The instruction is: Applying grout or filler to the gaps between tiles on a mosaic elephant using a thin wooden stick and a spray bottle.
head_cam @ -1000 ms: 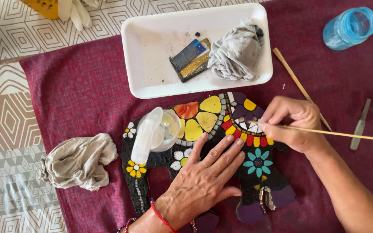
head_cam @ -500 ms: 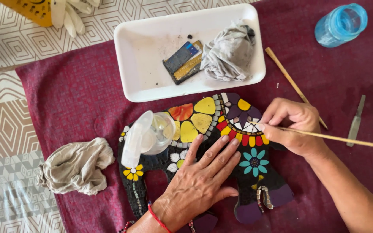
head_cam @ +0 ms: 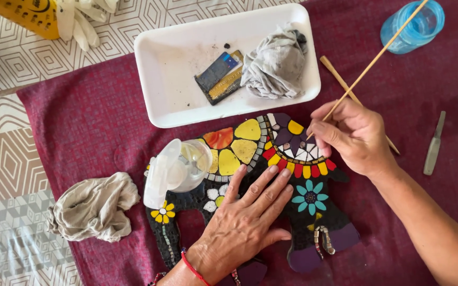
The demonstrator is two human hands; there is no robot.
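In the head view, our left hand (head_cam: 245, 222) lies flat and spread wide on the mosaic elephant (head_cam: 271, 180), which rests on the maroon cloth (head_cam: 91, 122) over the table. Our right hand (head_cam: 353, 137) is closed on a thin wooden stick (head_cam: 377, 55), its long axis running up to the right, its tip down-left at the elephant's back, so the right hand is nearer there. The elephant shows yellow, orange and red tiles, dark grout and small flowers.

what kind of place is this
Probably a home craft table: a mosaic elephant lies on a maroon cloth, beside a white tray holding a grimy rag.
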